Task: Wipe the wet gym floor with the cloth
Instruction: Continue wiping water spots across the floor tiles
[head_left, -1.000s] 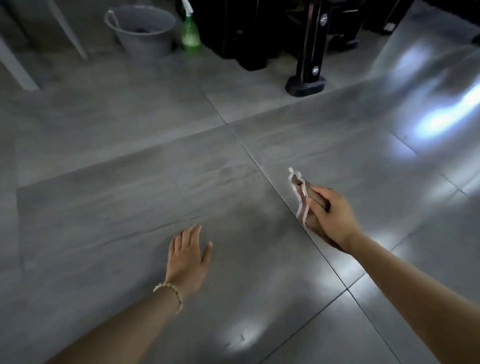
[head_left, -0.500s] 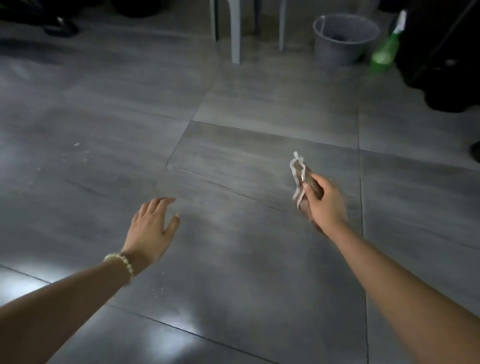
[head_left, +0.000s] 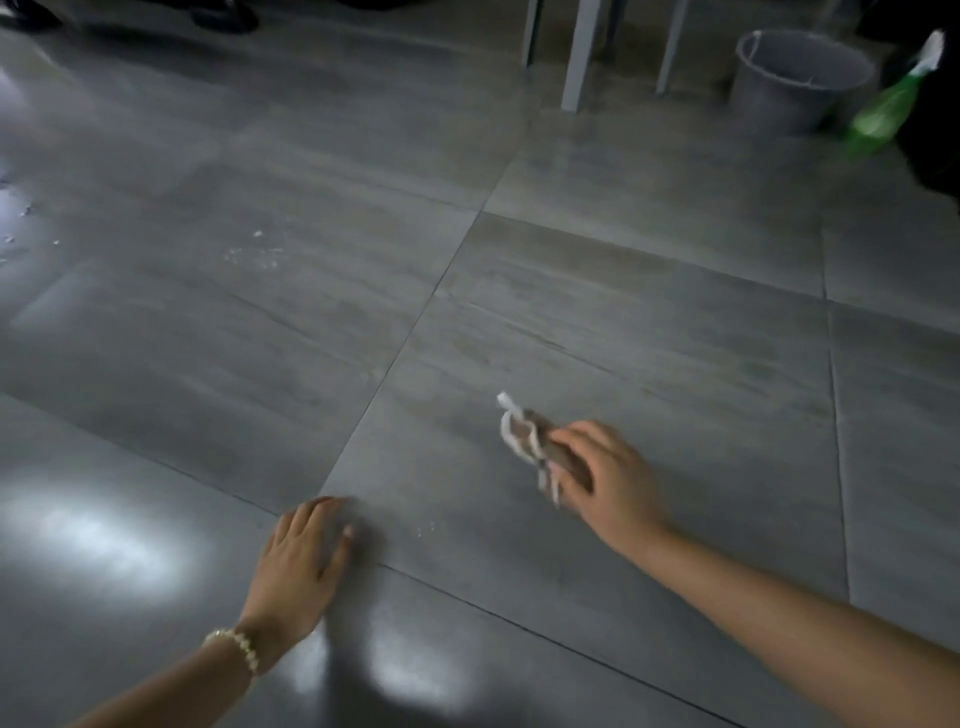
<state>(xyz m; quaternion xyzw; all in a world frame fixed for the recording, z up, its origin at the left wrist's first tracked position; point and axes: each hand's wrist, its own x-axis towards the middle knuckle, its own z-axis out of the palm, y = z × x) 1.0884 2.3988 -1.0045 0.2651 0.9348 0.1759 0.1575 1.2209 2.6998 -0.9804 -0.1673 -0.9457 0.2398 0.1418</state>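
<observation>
- Left hand (head_left: 301, 558): palm down, fingers straight and holding nothing, set at a tile joint. It appears to rest on the floor (head_left: 649, 338), but contact is not certain. A beaded bracelet (head_left: 236, 644) circles the wrist.
- Right hand (head_left: 608, 483): fingers curled round the cloth (head_left: 522, 434), which is bunched into a narrow wad and held low. Whether it touches the tile cannot be told.
- Risk: if weight goes onto the left hand, a glossy, wet tile could let it slide.
- Risk: a wadded cloth offers little face and would likely smear water rather than lift it.
- Risk: the white specks (head_left: 254, 249) lie well away to the left and are easily missed.
- Surface: large grey tiles with dark joints and bright glare patches (head_left: 98, 530).
- Room: dim, with a grey bucket (head_left: 795, 78), a green spray bottle (head_left: 883, 111) and pale chair legs (head_left: 576, 57) at the far edge.
</observation>
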